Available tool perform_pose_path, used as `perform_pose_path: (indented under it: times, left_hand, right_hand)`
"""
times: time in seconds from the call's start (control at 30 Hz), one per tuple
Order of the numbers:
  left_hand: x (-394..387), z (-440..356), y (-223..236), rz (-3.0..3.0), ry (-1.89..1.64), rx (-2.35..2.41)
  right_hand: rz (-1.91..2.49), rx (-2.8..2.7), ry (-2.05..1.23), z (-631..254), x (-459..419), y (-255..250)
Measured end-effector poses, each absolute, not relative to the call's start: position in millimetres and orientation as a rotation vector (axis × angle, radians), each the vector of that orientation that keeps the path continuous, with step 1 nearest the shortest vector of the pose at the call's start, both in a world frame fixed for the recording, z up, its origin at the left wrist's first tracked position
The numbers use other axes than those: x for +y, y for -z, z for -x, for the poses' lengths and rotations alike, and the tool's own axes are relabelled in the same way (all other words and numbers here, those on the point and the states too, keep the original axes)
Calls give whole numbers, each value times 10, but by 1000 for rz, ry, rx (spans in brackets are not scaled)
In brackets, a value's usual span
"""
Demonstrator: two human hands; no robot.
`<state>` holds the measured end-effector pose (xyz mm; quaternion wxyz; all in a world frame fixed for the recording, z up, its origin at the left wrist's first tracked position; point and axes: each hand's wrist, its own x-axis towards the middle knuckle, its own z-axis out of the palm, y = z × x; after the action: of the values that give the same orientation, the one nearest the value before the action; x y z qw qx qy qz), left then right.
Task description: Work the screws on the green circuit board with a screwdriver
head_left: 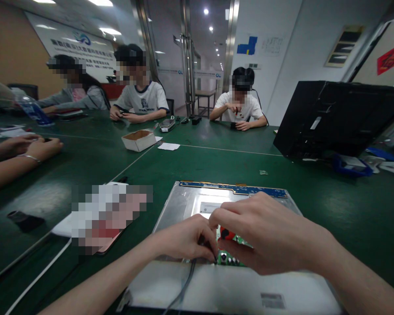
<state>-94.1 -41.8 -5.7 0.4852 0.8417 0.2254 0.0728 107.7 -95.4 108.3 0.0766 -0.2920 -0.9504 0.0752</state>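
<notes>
A flat metal display panel (170,210) lies on the table before me, with a blue circuit strip (210,187) along its far edge. On its middle sits a green circuit board (231,258), mostly covered by my hands. My right hand (262,232) is closed around a red-and-black screwdriver (227,234); only part of its handle shows. Just left of it, my left hand (193,238) is pinched at the board's near-left edge. What its fingertips hold is hidden. A dark cable (187,284) runs from beneath that hand across the panel's pale near part (236,288).
Left of the panel lie blurred-out phones (118,214), a white cable (39,275) and a black cap-like piece (24,220). Farther off are an open box (138,141) and a black monitor (341,118). Several co-workers sit around; one's hands (39,148) are at left.
</notes>
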Motion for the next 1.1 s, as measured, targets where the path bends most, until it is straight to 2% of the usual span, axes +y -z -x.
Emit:
perform_pose_path:
  times: [1.1]
  left_hand:
    - [-424, 939, 87, -2093, -225, 513]
  right_hand:
    - [856, -2847, -161, -1101, -944, -1075]
